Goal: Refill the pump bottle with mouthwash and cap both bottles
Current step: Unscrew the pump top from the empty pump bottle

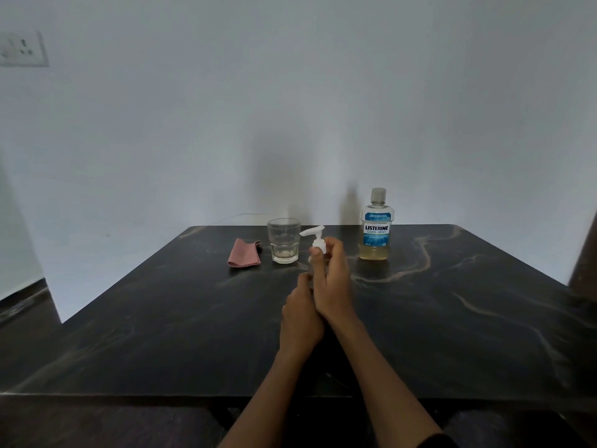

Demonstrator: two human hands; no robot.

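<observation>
Holding the pump bottle (312, 266) w/ both hands, mid-table. My right hand (332, 279) is on top: thumb and fingers (329, 245) pinch the white pump collar (318, 244), just under the spout. The pump head (311, 231) points left, toward the glass. My left hand (300, 313) is lower and curls round the bottom of the bottle, thumb up by the side. The two hands touch each other. The bottle body is clear and mostly hidden behind my fingers, so I can't tell how much is in it, maybe nothing.

The mouthwash bottle (376, 227) stands upright to the right of my hands, near the back edge of the table (452, 318). It is not touching anything. Its cap (378, 194) is on. There is yellowish liquid low down in it, approx. the bottom part only, and a blue label above that.

A glass (283, 240) stands just left of the pump bottle, close but apart. It looks empty. Left of the glass lies a pink cloth (244, 253), folded, near the glass.

The table is dark w/ pale streaks. A white wall (290, 92) is behind it, w/ a socket plate (22, 50) up on the left.
</observation>
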